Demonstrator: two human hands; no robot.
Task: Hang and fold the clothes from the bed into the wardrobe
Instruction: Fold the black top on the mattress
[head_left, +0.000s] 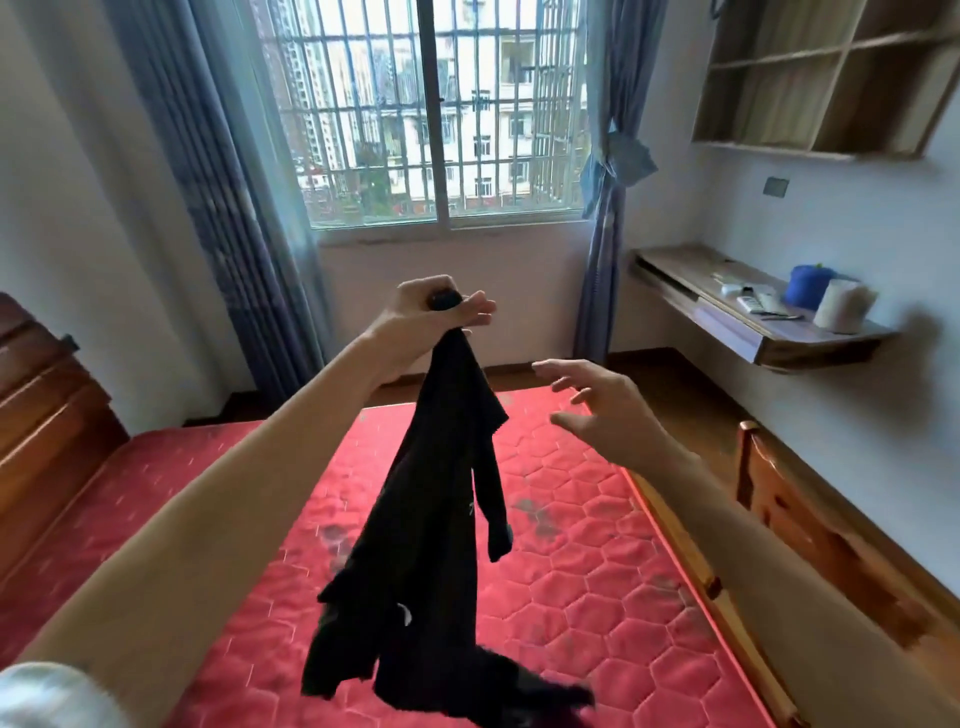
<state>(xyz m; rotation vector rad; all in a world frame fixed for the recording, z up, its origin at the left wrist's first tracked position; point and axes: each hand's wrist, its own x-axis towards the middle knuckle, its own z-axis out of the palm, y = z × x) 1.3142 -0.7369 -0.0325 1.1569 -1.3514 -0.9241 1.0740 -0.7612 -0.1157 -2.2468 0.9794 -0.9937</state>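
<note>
Nearest the lens, at the bottom left corner, sits a pale blurred sleeve (49, 696), and from it a bare left forearm (249, 493) runs up toward the middle of the view. Far left stands a dark wooden headboard (47, 415), with a blue-grey curtain (208, 182) hanging behind it beside the barred window (436, 114).

Raised above the bed, the left grip (431, 306) is clamped on the bunched top of a black garment (441, 519), fingers curled round the cloth. The garment hangs down in a long, twisted drape over the red quilted mattress (597, 582). Whether its lowest folds touch the mattress I cannot tell.

Just right of the garment and lower than the other hand, the right grip (613, 405) hovers with fingers spread apart, holding nothing and clear of the cloth.

Further right, a tied-back curtain (605, 171) flanks the window, and the bed's wooden frame (691, 566) edges the mattress. A wall-mounted desk (691, 306) carries a blue object (808, 286), a white roll (844, 306) and a remote (763, 304). Above it hangs an open wooden shelf unit (831, 78).
</note>
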